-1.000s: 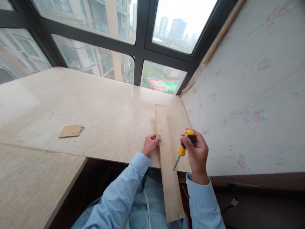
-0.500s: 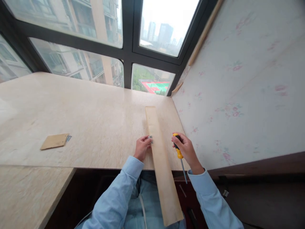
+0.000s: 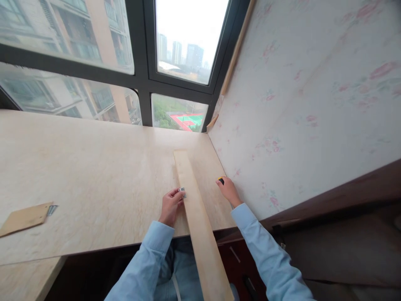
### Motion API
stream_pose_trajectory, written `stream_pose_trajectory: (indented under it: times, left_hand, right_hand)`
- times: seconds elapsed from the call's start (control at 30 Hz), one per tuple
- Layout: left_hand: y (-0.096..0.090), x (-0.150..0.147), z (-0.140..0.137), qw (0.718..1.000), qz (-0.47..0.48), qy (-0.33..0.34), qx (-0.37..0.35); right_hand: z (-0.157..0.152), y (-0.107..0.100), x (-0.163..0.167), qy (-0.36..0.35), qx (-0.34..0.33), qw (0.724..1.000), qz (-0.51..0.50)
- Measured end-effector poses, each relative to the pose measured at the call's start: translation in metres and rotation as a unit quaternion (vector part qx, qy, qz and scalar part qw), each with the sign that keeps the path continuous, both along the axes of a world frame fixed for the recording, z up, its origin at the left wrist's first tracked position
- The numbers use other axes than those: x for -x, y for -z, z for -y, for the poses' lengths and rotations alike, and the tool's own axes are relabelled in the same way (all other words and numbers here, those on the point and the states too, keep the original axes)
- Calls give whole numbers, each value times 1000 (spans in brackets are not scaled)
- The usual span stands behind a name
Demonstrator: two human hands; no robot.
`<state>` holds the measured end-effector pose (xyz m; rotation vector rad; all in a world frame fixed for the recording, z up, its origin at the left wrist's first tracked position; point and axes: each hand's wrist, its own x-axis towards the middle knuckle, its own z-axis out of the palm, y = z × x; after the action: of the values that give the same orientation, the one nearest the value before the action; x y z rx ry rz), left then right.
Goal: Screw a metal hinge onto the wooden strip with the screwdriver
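Note:
A long pale wooden board (image 3: pixel 199 221) lies across the stone sill and sticks out over its front edge towards my lap. My left hand (image 3: pixel 171 205) pinches a small metal bracket (image 3: pixel 182 192) against the board's left edge. To the right of the board, my right hand (image 3: pixel 229 191) is closed around a screwdriver (image 3: pixel 221 180). Only the yellow and black handle end shows; the rest is hidden by my hand and sleeve.
A small wooden piece (image 3: pixel 25 218) lies on the sill (image 3: pixel 103 179) at the left, with several screws (image 3: pixel 52 210) at its corner. The papered wall (image 3: pixel 300 117) rises close on the right, and a dark-framed window (image 3: pixel 145 83) stands behind.
The view has turned right and come closer. My right hand has rotated, so the screwdriver's shaft no longer shows. My left hand keeps the bracket at the board's edge.

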<state>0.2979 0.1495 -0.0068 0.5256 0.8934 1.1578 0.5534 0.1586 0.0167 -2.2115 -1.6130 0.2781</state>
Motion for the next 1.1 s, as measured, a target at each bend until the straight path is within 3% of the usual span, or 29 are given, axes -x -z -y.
stream_pose_trajectory:
  times: [0.17,0.57,0.83,1.1]
  left_hand:
    - [2,-1,0,1000,-9,6,-1]
    - [6,-1,2,1000,-3,14,-12]
    - [4,-3,3,1000,-5,7,-4]
    - [4,-10,-4,999,-35,3,27]
  right_hand:
    - [-10,8,-2,9,52,998,40]
    - [-27,4,-9,18,129,980,148]
    - [-25,4,-9,5,130,977,166]
    - [-23,8,-17,13,93,991,99]
